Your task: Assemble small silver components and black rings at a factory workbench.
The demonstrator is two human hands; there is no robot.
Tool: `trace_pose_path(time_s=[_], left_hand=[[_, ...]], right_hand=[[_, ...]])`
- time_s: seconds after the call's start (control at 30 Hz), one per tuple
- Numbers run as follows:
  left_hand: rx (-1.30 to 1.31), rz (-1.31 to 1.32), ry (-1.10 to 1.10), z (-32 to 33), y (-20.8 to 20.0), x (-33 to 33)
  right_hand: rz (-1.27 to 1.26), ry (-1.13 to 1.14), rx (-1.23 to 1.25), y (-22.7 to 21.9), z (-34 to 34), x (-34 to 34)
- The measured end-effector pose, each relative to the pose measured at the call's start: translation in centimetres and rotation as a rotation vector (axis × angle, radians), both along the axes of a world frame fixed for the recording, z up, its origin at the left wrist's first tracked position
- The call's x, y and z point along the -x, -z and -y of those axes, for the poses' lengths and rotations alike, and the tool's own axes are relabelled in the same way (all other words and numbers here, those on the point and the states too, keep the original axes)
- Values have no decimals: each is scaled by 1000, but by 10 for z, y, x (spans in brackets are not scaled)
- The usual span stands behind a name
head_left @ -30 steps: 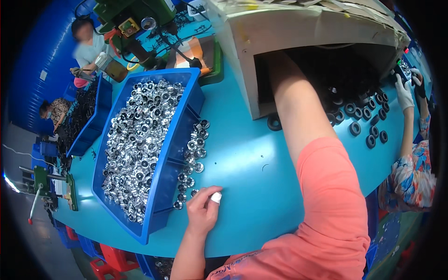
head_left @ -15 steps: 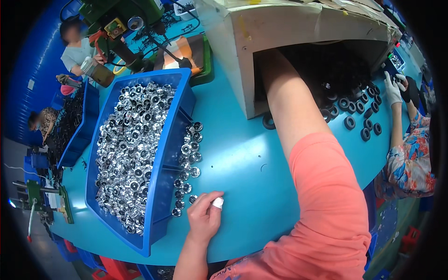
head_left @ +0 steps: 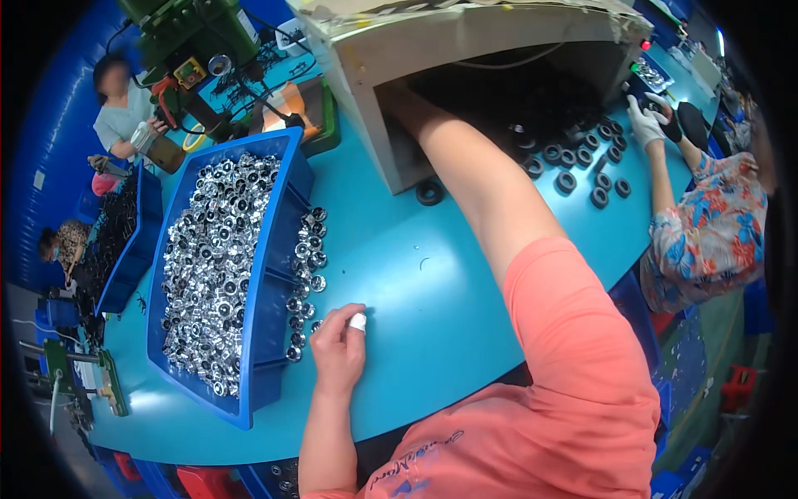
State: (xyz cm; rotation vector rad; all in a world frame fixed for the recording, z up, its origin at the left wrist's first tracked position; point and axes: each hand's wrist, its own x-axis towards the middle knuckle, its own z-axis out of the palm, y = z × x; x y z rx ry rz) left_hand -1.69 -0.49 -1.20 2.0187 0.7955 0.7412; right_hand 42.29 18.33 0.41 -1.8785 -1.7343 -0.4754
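My left hand (head_left: 339, 345) rests over the blue-green table, right of the loose chrome parts (head_left: 301, 291). Its fingers are curled, with the white-wrapped thumb close against the index finger; whatever they may hold is too small or hidden to make out. My right forearm (head_left: 474, 170) reaches into a white open-fronted box (head_left: 366, 108). The right hand itself is out of sight behind the box's left front wall. Black rubber-like rings (head_left: 565, 181) lie heaped inside and spill from its right side. One more black ring (head_left: 430, 192) sits by the box's left corner.
A blue bin (head_left: 249, 358) full of small round chrome parts stands at left. Behind it are a green machine (head_left: 191, 41) and a green tray (head_left: 328, 125). A co-worker with white gloves (head_left: 644, 123) sits at right; another person (head_left: 120, 116) is at far left.
The whole view has shifted, moving the bin and box leftward in the picture. My right arm remains inside the box, and my left hand keeps its curled shape beside the chrome parts.
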Motion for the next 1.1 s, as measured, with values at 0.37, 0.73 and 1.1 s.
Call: trace_pose_path(time_s=[0.37,0.73,1.1], left_hand=[[2,21,-12,5,7,6],[-115,60,-9,16,13,15],[-131,45,-6,18,9,6]], right_hand=[[-138,48,504,-57,153,80],[-549,-58,147,-33,248,121],[-315,873,423,-31,288,-13]])
